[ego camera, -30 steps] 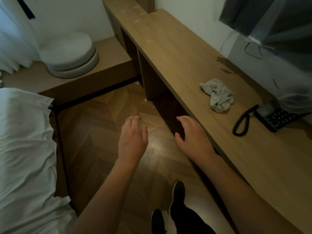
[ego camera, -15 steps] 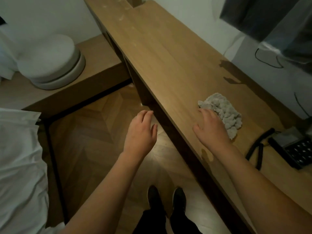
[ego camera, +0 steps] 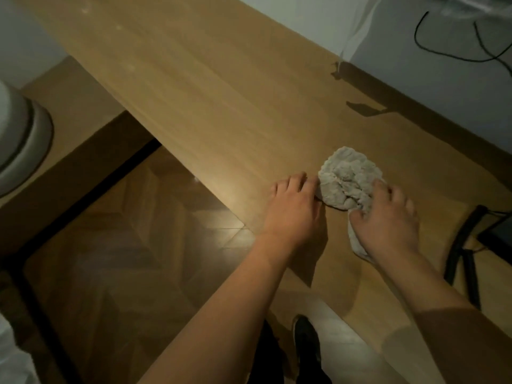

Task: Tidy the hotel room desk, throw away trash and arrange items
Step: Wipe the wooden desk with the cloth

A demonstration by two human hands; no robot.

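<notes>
Your desk (ego camera: pixel 221 87) looks mostly bare, so judge the tidying well along; the crumpled grey cloth (ego camera: pixel 347 178) near its front edge is not yet dealt with. Your right hand (ego camera: pixel 388 220) curls onto the cloth, gripping it. Your left hand (ego camera: pixel 293 209) lies flat beside it, fingertips touching its edge. The black phone cord (ego camera: pixel 460 245) is cut off at the right, and the phone itself is barely visible.

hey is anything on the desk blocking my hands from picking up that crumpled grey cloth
Nothing visible does. The right hand already grips the crumpled cloth, and the left hand touches its left edge on the desk. The black phone cord lies off to the right, apart from the cloth.
</notes>
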